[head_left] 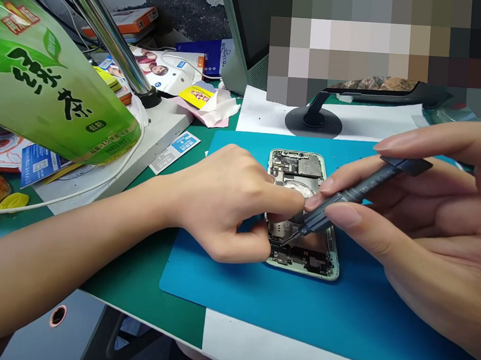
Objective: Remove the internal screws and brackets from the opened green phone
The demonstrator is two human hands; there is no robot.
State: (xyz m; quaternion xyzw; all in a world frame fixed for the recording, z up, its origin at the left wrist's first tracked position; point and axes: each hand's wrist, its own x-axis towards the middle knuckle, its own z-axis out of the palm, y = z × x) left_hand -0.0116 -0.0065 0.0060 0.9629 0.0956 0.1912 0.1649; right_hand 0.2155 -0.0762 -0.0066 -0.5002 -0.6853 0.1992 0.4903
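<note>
Over a blue mat (pixel 194 269), the right hand (pixel 420 229), palm showing, forms a thumb-and-finger pinch; the left hand (pixel 230 206) curls knuckles-up, its hold impossible to tell. A green-tea bottle (pixel 59 82) tilts at left. The left hand partly blocks the opened smartphone (pixel 313 248) on the mat; the pinched precision screwdriver (pixel 356 192) slants toward the smartphone's lower end.

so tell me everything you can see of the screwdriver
The screwdriver is slim, dark grey and possibly metal, with faint lettering on its body, a broader cap and a thin tip. It slants down to the left, gripped between thumb and fingers of the right hand, a fingertip at its cap. Its tip is over the lower part of the opened phone; contact is unclear.
</note>
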